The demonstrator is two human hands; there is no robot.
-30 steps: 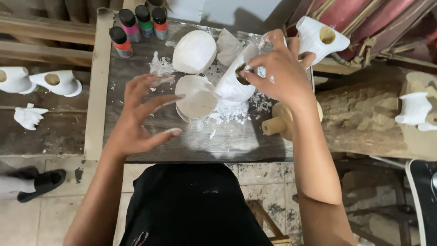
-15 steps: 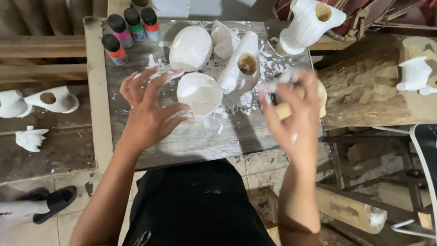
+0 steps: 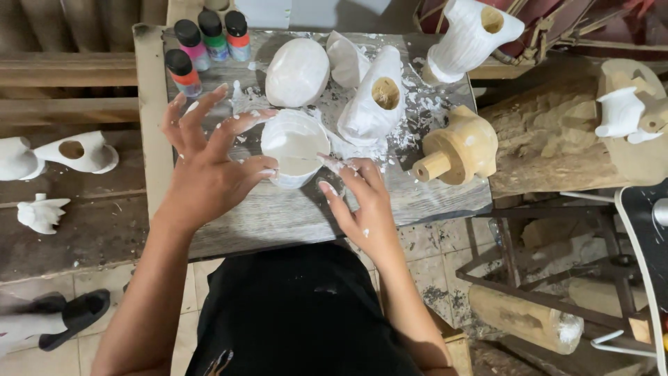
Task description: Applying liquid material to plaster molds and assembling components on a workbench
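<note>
Paint bottles (image 3: 202, 42) stand at the far left of the grey surface (image 3: 278, 216). Your left hand (image 3: 205, 167) has its fingers spread wide, and the thumb touches the side of the white bowl (image 3: 293, 147). The bowl sits in the middle of the surface, between both hands. Your right hand (image 3: 362, 202) touches the bowl's other side with loose, open fingers. A white hollow mould (image 3: 376, 97) lies just behind it, and a tan wooden piece (image 3: 459, 147) lies to the right.
</note>
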